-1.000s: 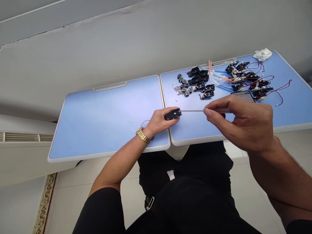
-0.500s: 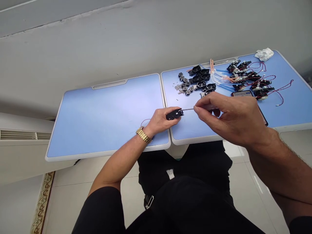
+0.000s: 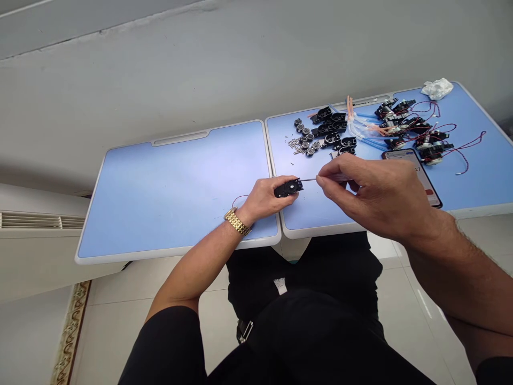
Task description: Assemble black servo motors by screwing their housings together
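Over the gap between the two tabletops, my left hand [image 3: 267, 194] grips a small black motor housing [image 3: 289, 187] with a pale round spot on its face. A thin red wire [image 3: 239, 198] shows behind the left wrist. My right hand [image 3: 372, 190] pinches a screwdriver [image 3: 309, 179] by its clear handle, mostly hidden by the fingers. The thin metal shaft points left, and its tip meets the upper right end of the housing; the exact contact is too small to make out.
Beyond my hands lie loose screws [image 3: 297, 145], several round metal parts [image 3: 306, 137] and black plastic shells [image 3: 329, 128]. Blue and orange tubes [image 3: 356, 125] and wired motor assemblies [image 3: 428, 140] are farther right. A phone [image 3: 428, 184] lies beside my right hand, crumpled white tissue [image 3: 437, 89] at the far corner.
My right hand has shifted slightly left with the screwdriver, uncovering more of the phone. The left hand has turned the housing a little, staying in nearly the same place.
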Tool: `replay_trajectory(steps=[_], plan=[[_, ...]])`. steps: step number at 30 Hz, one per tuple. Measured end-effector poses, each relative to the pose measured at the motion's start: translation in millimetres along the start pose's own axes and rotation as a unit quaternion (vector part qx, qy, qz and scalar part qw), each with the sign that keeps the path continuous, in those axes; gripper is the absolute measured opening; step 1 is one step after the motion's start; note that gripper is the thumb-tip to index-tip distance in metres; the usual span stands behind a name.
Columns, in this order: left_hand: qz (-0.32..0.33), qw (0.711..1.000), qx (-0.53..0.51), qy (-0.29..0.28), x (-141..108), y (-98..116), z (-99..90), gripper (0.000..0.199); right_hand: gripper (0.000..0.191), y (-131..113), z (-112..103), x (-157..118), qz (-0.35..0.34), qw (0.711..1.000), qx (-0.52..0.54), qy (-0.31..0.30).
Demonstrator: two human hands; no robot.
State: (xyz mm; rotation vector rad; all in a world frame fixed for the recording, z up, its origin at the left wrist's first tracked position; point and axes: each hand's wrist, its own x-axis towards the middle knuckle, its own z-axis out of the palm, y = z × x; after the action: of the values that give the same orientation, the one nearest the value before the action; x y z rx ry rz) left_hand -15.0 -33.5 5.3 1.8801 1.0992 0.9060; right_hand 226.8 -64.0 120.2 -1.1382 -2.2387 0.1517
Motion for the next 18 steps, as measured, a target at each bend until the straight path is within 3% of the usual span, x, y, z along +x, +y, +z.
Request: replay_trajectory(steps=[18], plan=[[0.004, 1.0, 0.003, -0.019, 0.6, 0.4, -1.1, 0.031, 0.014, -5.1, -7.2, 18.3, -0.011, 0.993, -0.041, -0.108]])
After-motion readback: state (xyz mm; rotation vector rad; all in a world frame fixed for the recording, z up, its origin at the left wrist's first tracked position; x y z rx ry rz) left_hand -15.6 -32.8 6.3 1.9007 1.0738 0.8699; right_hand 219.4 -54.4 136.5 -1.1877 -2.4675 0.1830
